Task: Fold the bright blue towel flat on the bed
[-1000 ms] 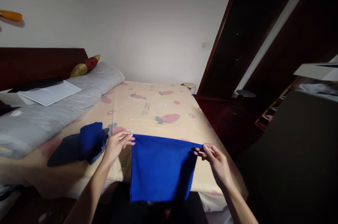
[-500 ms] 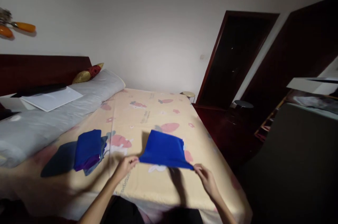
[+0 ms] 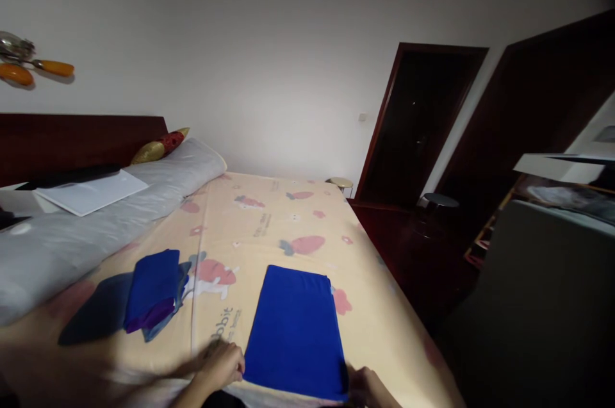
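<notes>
A bright blue cloth lies flat on the cream patterned bedsheet, its near edge at the bed's front. My left hand has its fingers curled at the cloth's near left corner. My right hand pinches the near right corner and is partly cut off by the frame's bottom edge. To the left lies a stack of folded blue and purple cloths, resting partly on a dark navy cloth.
A grey bolster with white papers runs along the dark headboard at left. A gold and red cushion sits at its far end. Right of the bed are dark floor, a doorway, small stools and dark furniture.
The blue cloth, held up hanging a second ago, was swung forward and now lies spread flat on the bed. Both hands came down to its near corners.
</notes>
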`<state>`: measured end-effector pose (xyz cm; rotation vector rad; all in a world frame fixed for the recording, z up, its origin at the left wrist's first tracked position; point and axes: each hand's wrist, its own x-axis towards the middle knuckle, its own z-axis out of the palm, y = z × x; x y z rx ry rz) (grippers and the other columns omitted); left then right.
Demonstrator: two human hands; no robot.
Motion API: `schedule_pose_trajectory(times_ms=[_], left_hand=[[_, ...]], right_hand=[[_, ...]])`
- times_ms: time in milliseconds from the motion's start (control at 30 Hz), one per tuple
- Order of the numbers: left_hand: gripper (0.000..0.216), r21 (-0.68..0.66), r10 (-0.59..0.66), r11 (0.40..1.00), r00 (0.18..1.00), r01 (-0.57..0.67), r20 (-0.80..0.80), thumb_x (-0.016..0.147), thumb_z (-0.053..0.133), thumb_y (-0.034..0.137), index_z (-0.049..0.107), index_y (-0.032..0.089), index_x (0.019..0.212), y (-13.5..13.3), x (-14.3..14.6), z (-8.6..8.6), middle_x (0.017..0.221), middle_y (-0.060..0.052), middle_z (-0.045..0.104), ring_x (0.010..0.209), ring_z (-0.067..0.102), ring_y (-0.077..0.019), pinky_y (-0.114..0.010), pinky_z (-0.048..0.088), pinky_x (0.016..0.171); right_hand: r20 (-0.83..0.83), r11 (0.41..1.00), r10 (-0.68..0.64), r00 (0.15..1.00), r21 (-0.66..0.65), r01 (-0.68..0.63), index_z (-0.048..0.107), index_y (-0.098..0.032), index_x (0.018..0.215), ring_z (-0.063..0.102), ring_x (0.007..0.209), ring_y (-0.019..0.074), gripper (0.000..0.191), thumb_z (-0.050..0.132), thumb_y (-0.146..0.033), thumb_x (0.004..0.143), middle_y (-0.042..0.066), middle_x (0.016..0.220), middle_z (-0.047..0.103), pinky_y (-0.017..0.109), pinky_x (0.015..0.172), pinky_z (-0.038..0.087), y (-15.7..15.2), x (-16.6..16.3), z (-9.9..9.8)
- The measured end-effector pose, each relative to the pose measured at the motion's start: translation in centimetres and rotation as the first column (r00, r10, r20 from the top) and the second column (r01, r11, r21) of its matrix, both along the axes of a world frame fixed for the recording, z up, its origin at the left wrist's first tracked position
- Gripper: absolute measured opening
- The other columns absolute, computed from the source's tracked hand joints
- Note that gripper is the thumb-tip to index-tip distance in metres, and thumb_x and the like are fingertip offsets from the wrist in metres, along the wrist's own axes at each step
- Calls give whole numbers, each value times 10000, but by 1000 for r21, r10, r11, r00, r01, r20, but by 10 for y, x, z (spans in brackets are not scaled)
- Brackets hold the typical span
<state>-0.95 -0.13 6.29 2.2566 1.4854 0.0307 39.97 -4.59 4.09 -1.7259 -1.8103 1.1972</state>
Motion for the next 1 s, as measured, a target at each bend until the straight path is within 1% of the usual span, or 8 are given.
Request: schedule_pose_trajectory(times_ms=[167, 300, 400, 467, 567, 700, 833, 1000], left_hand=[[195, 11, -47, 999, 998, 47, -36, 686, 621, 231, 767, 314, 784, -4, 1, -1, 849, 9, 777, 872, 700, -213, -301, 463, 836], [124, 22, -62, 998, 996, 63, -59, 689, 683, 375, 756, 280, 720, -3, 4, 6, 769, -18, 761, 798, 697, -241, -338, 478, 793], [285, 118, -44, 992, 998, 48, -43, 827, 545, 445, 746, 243, 805, 2, 22, 10, 860, -63, 754, 882, 678, -261, -393, 467, 860], [351, 196, -35, 980, 999, 37, -12, 918, 383, 325, 711, 236, 1004, 5, 46, 6, 1062, -79, 725, 1059, 625, -243, -400, 423, 967], [501, 345, -28, 938, 999, 20, 17, 889, 317, 149, 478, 223, 1358, 4, 88, -18, 1373, -77, 564, 1276, 481, -208, -398, 368, 1062], [644, 550, 11, 835, 1000, -6, -5, 872, 340, 137, 186, 242, 1488, -5, 124, -72, 1496, -33, 406, 1355, 392, -191, -397, 374, 1076], [641, 611, -26, 790, 999, 39, -31, 907, 366, 209, 98, 287, 1485, -6, 124, -108, 1505, -4, 368, 1334, 425, -185, -381, 378, 1064], [637, 610, 90, 789, 996, -72, 2, 905, 393, 283, 82, 358, 1456, -4, 91, -133, 1453, 4, 433, 1272, 503, -214, -419, 426, 990]], right_hand=[[173, 1000, 16, 985, 16, -19, 606, -198, 490, 572, 555, 139, 150, 606, -267, 622, -37, 505, 591, 230, 548, 413, 0, 0, 2], [345, 1000, -7, 938, 27, -3, 653, -200, 548, 615, 583, 181, 87, 654, -235, 627, -3, 559, 641, 264, 571, 433, 4, 5, 8], [463, 991, -89, 882, 128, 33, 717, -182, 800, 664, 751, 254, 210, 562, -324, 793, 93, 769, 713, 344, 701, 483, 13, -12, 13], [495, 974, -143, 857, 224, 33, 681, -156, 1051, 652, 948, 265, 369, 371, -297, 908, 148, 1000, 708, 381, 862, 466, 20, -40, 12], [495, 945, -158, 854, 325, -13, 486, -180, 1352, 495, 1253, 226, 469, 285, -231, 931, 122, 1360, 548, 380, 1058, 355, 25, -95, -5], [478, 899, -156, 864, 431, -77, 354, -271, 1434, 308, 1387, 238, 505, 332, -395, 945, 45, 1514, 319, 463, 1102, 337, 22, -143, -60], [471, 844, -238, 850, 533, -59, 415, -290, 1399, 365, 1341, 302, 545, 375, -533, 913, 70, 1465, 378, 526, 1068, 378, 24, -134, -111], [409, 692, -558, 722, 710, 133, 158, -346, 1460, 489, 1240, 352, 570, 339, -474, 935, 96, 1389, 484, 610, 943, 447, 13, -90, -129]])
